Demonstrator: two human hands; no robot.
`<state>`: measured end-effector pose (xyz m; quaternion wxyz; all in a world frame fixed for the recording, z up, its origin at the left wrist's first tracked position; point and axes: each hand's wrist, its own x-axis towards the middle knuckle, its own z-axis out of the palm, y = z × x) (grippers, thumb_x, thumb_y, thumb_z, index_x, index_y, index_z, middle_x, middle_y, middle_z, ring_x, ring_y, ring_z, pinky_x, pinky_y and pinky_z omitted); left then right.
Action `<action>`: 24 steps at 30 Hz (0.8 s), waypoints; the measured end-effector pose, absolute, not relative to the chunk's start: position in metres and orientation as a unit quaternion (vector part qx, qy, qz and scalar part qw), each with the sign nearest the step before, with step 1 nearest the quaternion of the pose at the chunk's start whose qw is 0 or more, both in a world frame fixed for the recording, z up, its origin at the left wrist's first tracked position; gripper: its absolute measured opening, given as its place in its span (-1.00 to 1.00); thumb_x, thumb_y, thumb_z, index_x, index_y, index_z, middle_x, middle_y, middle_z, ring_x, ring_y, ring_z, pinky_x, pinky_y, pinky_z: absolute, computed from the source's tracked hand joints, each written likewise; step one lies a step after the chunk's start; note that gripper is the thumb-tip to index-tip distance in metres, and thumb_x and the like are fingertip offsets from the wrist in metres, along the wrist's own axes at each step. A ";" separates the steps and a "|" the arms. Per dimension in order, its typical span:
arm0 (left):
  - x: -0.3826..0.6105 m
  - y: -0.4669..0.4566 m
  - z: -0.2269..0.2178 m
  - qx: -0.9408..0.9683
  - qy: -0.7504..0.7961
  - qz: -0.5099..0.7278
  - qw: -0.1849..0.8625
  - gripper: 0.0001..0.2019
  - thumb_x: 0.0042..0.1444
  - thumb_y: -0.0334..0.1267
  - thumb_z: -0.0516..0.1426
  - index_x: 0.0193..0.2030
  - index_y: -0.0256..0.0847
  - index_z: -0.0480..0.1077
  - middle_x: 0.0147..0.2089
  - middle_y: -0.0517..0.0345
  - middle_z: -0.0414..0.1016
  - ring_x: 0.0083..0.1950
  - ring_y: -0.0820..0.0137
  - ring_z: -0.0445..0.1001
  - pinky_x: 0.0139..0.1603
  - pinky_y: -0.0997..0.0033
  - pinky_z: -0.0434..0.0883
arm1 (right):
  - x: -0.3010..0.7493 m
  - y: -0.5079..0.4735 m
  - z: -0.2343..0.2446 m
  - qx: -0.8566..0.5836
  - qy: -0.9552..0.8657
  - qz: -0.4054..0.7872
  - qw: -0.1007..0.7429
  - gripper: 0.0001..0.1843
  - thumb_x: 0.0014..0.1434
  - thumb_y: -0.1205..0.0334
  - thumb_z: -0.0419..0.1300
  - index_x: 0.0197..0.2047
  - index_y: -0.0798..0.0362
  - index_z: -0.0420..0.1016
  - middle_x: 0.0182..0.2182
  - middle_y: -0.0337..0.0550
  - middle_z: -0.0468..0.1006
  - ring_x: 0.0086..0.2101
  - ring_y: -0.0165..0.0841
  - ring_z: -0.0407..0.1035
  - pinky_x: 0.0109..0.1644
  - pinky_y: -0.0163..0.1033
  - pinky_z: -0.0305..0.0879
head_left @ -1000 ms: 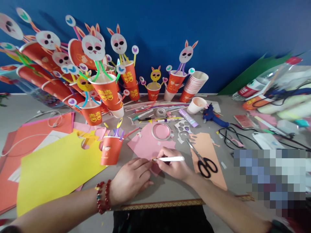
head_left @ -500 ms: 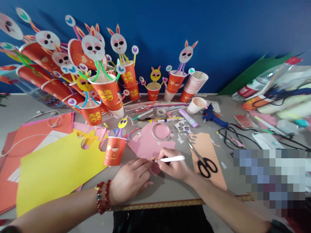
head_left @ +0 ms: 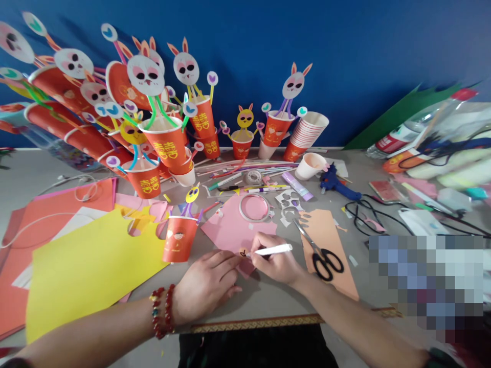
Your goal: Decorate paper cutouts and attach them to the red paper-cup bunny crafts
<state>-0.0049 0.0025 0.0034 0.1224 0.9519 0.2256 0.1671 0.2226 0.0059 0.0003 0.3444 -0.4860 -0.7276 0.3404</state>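
My right hand [head_left: 274, 261] grips a white pen [head_left: 273, 250], its tip on a small round paper piece [head_left: 243, 252] with a dark mark on it. My left hand [head_left: 207, 284] lies with curled fingers on the table and pins that piece at its edge; a red bead bracelet [head_left: 161, 312] is on the wrist. The piece rests at the near edge of a pink paper sheet [head_left: 230, 227]. An orange paper cup [head_left: 178, 238] with a yellow face on straws stands just left of my hands.
Black-handled scissors [head_left: 320, 255] lie on a peach sheet [head_left: 330, 245] to the right. A tape ring [head_left: 253, 207], glue stick [head_left: 296, 185], blue glue gun [head_left: 337, 186] and cables lie beyond. Many bunny-faced cups [head_left: 164, 143] crowd the back left. Yellow paper [head_left: 88, 266] covers the left.
The small paper piece has turned slightly under the pen tip and now shows its round face. The orange cup by my hands has tilted back upright. Both hands stay almost still.
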 end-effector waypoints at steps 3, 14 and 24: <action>-0.005 0.003 0.004 0.951 0.225 0.168 0.127 -0.82 0.32 -0.19 0.07 -0.18 -0.25 0.41 0.16 0.01 0.52 0.10 0.15 0.49 0.04 0.12 0.54 | 0.224 0.005 0.000 -0.486 -0.719 0.350 0.351 -0.83 0.12 0.32 0.12 -0.48 0.00 0.25 -0.61 -0.34 0.37 -0.58 -0.45 0.23 -0.47 -0.35 0.10; -0.005 0.002 0.004 0.952 0.223 0.174 0.121 -0.82 0.32 -0.19 0.08 -0.21 -0.25 0.41 0.15 -0.03 0.52 0.09 0.16 0.50 0.03 0.12 0.53 | 0.225 0.006 -0.004 -0.499 -0.704 0.352 0.363 -0.84 0.18 0.34 0.11 -0.43 -0.01 0.26 -0.58 -0.34 0.36 -0.58 -0.44 0.21 -0.49 -0.35 0.09; -0.004 0.004 0.005 0.951 0.224 0.174 0.123 -0.83 0.31 -0.20 0.08 -0.20 -0.25 0.42 0.14 -0.03 0.52 0.09 0.17 0.49 0.04 0.14 0.53 | 0.225 0.006 -0.004 -0.488 -0.714 0.346 0.363 -0.83 0.21 0.30 0.12 -0.43 -0.02 0.25 -0.59 -0.34 0.37 -0.58 -0.44 0.24 -0.49 -0.34 0.10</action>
